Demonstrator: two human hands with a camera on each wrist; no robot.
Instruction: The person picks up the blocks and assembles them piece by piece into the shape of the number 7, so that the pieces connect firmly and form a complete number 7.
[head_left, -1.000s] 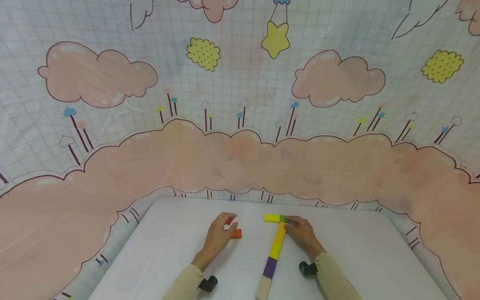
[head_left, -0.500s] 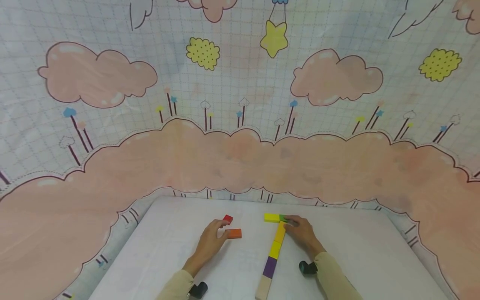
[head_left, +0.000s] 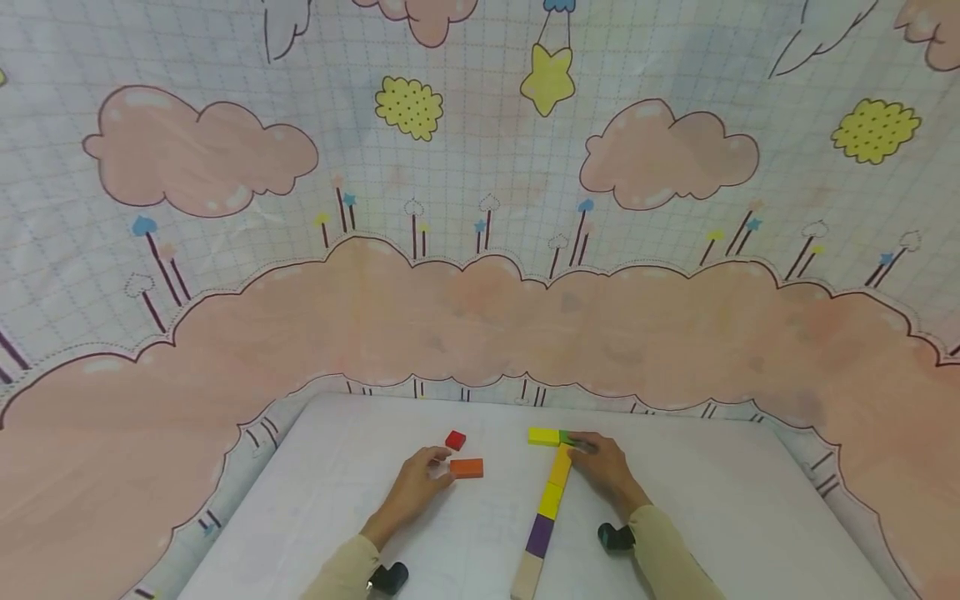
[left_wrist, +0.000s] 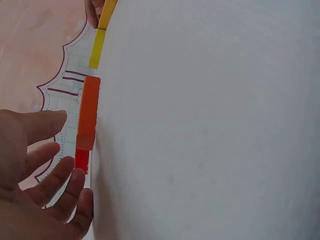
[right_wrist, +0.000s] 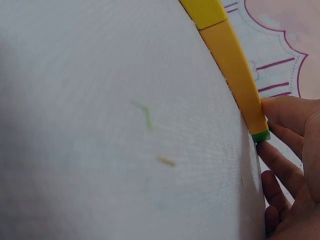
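Observation:
In the head view my left hand (head_left: 420, 483) is at the left of an orange block (head_left: 467, 468), its fingers loosely bent with nothing between them. A small red block (head_left: 455, 440) lies just beyond its fingertips. The left wrist view shows its fingers spread beside the orange block (left_wrist: 89, 107) and the red block (left_wrist: 81, 161). My right hand (head_left: 607, 467) has thumb and index finger around a green block (head_left: 564, 436), mostly hidden by the fingers. That thumb also touches the side of the yellow-orange block (right_wrist: 237, 75).
A yellow block (head_left: 543, 436) lies left of the green one. From the yellow-orange block, a slanting row runs toward me: another yellow block (head_left: 550, 501), a purple block (head_left: 540, 535), a bare-wood block (head_left: 527, 577). A white table (head_left: 720, 508) meets a cloud-patterned cloth (head_left: 480, 325) behind.
My left hand has drawn back to the left and toward me, away from the red and orange blocks, uncovering both. The right hand has stayed at the green block.

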